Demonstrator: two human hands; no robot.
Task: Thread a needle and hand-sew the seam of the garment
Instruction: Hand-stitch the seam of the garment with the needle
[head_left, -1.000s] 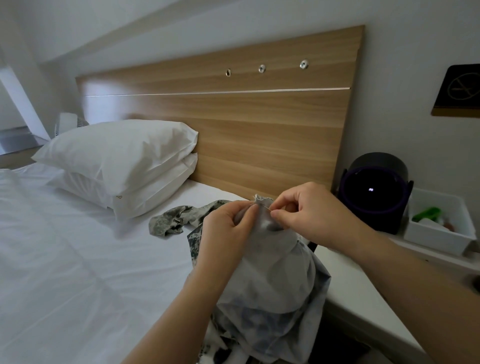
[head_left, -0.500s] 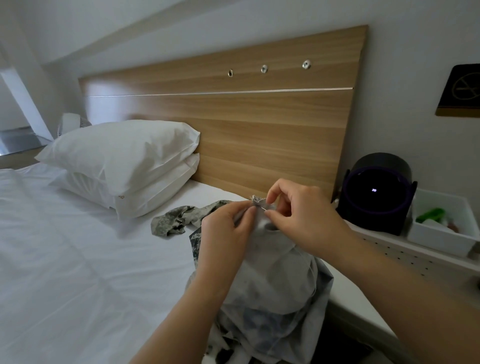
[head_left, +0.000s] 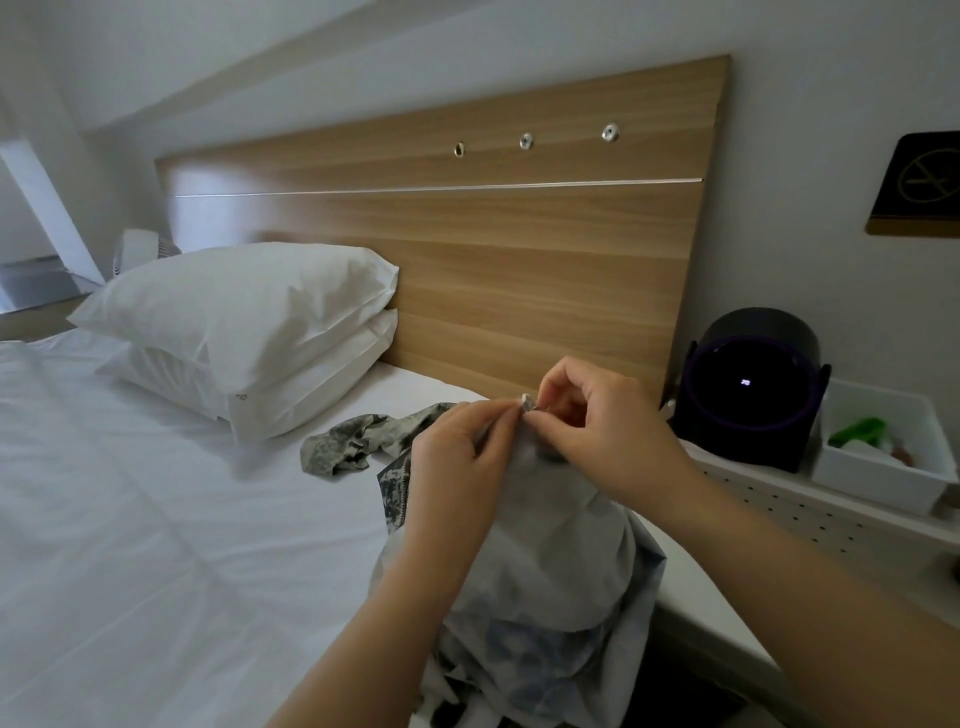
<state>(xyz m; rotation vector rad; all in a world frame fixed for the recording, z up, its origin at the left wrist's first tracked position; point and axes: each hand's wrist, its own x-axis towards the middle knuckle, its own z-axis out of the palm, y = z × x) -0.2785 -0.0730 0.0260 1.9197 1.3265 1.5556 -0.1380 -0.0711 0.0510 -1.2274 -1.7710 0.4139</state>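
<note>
A pale grey garment (head_left: 545, 561) with a camouflage print hangs bunched in front of me over the bed's right edge. My left hand (head_left: 457, 457) grips its top fold from the left, thumb and fingers curled round the cloth. My right hand (head_left: 597, 431) meets it from the right, thumb and forefinger pinching the needle (head_left: 531, 408) at the small raised tip of the seam edge. The needle is almost wholly hidden by my fingertips, and no thread can be made out. A camouflage part of the garment (head_left: 353, 441) trails onto the sheet.
Two white pillows (head_left: 244, 332) are stacked on the white bed (head_left: 130, 519) against the wooden headboard (head_left: 519, 249). On the perforated white bedside shelf (head_left: 810, 509) at the right stand a round black device (head_left: 748, 400) and a white bin (head_left: 883, 467) with a green item.
My right hand's fingertips have crept slightly up along the seam edge, and the pinched cloth tip now stands a bit higher. My left hand keeps its grip in place.
</note>
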